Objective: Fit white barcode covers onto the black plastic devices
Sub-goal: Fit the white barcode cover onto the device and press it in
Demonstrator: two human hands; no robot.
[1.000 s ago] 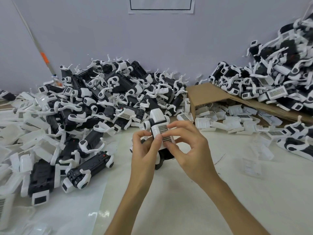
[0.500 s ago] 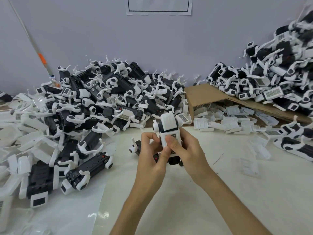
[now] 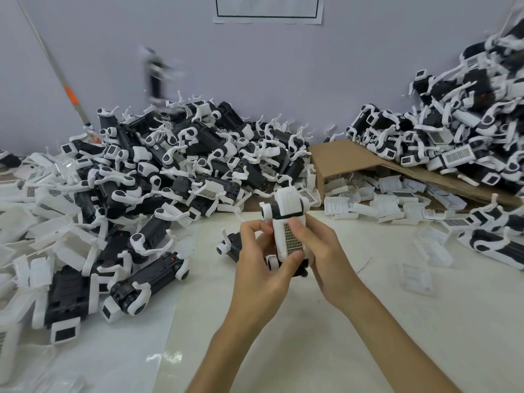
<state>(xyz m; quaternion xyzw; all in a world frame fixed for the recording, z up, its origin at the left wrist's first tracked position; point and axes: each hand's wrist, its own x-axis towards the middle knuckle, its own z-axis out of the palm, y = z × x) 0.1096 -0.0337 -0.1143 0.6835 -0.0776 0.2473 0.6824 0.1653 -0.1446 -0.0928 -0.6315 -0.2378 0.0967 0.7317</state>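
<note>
At centre, left hand (image 3: 259, 269), right hand (image 3: 326, 252) grip device (image 3: 287, 204); barcode (image 3: 292, 239) illegible.

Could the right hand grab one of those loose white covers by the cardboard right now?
Probably not yet: the right hand is gripping the device with the left hand. Once freed, the covers lie close beyond it, only open table between.

Grips one black plastic device (image 3: 287, 202) upright over the white table (image 3: 354, 321): left hand (image 3: 259, 269) on its left side, right hand (image 3: 323, 251) on its right, both thumbs pressed on the white barcode cover (image 3: 292, 241). Behind, heaped devices (image 3: 175, 165) and loose covers (image 3: 368, 199) by a cardboard box (image 3: 340, 157).
</note>
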